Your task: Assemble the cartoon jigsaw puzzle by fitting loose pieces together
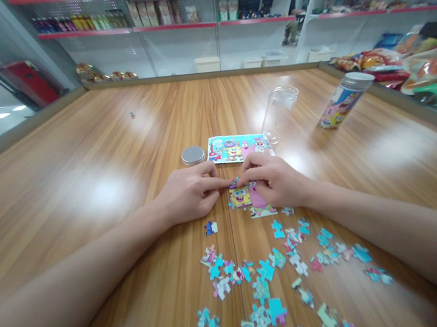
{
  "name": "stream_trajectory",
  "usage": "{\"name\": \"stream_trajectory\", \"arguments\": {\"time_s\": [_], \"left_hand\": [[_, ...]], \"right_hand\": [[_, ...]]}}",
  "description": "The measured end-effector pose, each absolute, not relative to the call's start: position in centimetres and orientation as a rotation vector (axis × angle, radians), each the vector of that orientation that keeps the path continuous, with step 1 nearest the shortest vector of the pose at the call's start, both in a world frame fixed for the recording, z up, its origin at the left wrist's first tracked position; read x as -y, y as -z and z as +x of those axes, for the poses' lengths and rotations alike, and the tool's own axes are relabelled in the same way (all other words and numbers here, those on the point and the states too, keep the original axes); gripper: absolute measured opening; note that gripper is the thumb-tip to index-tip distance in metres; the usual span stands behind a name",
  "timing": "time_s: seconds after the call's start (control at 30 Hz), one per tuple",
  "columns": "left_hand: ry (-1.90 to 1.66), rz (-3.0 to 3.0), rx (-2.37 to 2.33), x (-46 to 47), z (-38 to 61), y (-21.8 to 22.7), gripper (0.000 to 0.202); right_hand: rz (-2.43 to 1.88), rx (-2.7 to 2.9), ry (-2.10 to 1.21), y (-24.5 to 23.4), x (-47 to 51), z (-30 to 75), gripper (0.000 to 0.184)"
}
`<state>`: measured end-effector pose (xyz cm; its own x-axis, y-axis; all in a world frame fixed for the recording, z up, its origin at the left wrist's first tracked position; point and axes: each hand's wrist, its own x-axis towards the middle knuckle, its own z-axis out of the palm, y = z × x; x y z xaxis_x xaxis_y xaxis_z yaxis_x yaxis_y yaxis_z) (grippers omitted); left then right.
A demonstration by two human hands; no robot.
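Note:
My left hand (190, 193) and my right hand (273, 179) meet at the middle of the wooden table (82, 196). Both pinch at a small puzzle piece (233, 183) between their fingertips, at the top edge of a partly joined cartoon puzzle (249, 200). The right hand rests on that joined patch and hides part of it. Several loose puzzle pieces (269, 277) lie scattered nearer to me. Behind the hands lies a printed reference picture (236, 147).
A round metal lid (193, 155) sits left of the picture. A clear empty jar (281, 109) and a printed tube with a white cap (343, 99) stand at the back right. Snack packets (414, 63) pile up at the right edge; shelves line the back wall.

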<state>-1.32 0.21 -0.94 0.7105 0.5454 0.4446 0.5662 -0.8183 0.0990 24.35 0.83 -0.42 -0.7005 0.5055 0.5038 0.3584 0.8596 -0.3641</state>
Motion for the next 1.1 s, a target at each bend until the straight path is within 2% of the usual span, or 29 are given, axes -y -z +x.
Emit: {"name": "stream_trajectory", "arguments": {"time_s": [0.1,0.3,0.5,0.97,1.1], "left_hand": [[0.658,-2.808,0.884,-0.2,-1.2,0.76,0.033],[0.551,-2.703,0.783,-0.29,-1.1,0.44,0.03],[0.598,-2.605,0.703,-0.27,-0.98,0.49,0.029],[0.625,-2.684,0.743,-0.39,-1.23,0.62,0.03],[0.562,-2.727,0.768,-0.39,-1.42,0.44,0.03]], "right_hand": [[-0.613,2.405,-0.295,0.39,-0.79,24.22,0.044],[-0.641,2.484,-0.253,0.61,-0.75,24.08,0.039],[-0.629,2.429,-0.201,0.35,-0.64,24.12,0.033],[-0.635,2.433,-0.237,0.59,-0.87,24.11,0.033],[-0.759,2.456,-0.18,-0.11,-0.75,24.15,0.03]]}}
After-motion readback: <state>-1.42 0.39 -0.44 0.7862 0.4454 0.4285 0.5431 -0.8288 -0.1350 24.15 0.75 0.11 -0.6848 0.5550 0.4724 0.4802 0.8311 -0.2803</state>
